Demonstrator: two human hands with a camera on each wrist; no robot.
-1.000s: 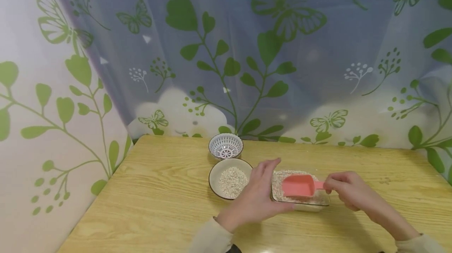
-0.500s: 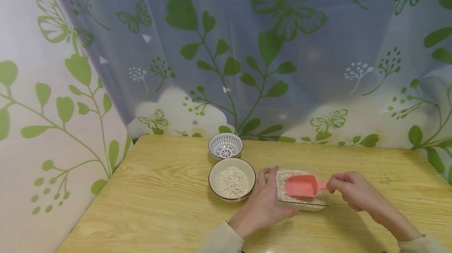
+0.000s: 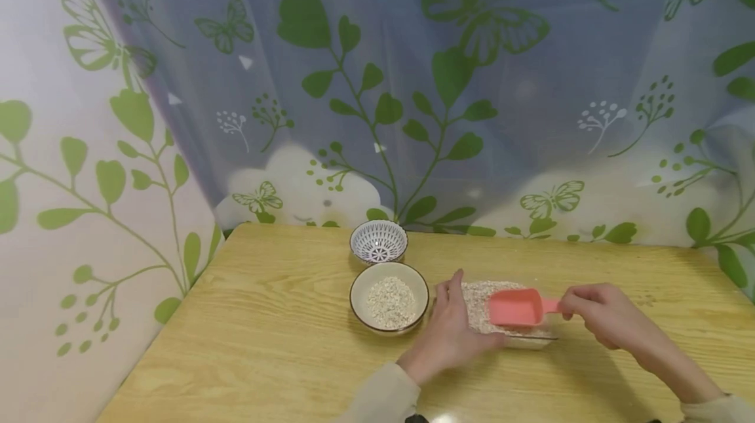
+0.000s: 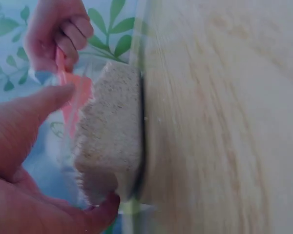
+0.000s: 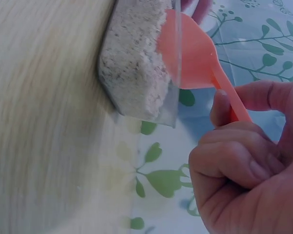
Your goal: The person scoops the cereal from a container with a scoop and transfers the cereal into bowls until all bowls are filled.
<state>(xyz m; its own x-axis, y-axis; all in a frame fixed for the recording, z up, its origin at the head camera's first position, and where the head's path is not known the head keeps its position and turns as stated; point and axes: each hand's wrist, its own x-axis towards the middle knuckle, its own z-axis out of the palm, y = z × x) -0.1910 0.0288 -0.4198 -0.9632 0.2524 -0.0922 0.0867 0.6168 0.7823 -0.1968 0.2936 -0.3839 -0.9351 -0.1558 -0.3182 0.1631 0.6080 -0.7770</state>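
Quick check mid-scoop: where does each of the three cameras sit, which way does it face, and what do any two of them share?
Head: on the person's head, facing forward and down at the wooden table; shows both forearms, left hand on the clear container, right hand holding the pink scoop.
Left wrist: on the left wrist, facing across the palm at the container's oats; right hand beyond.
Right wrist: on the right wrist, facing along the scoop handle; curled fingers show.
Shared: all three see scoop and container.
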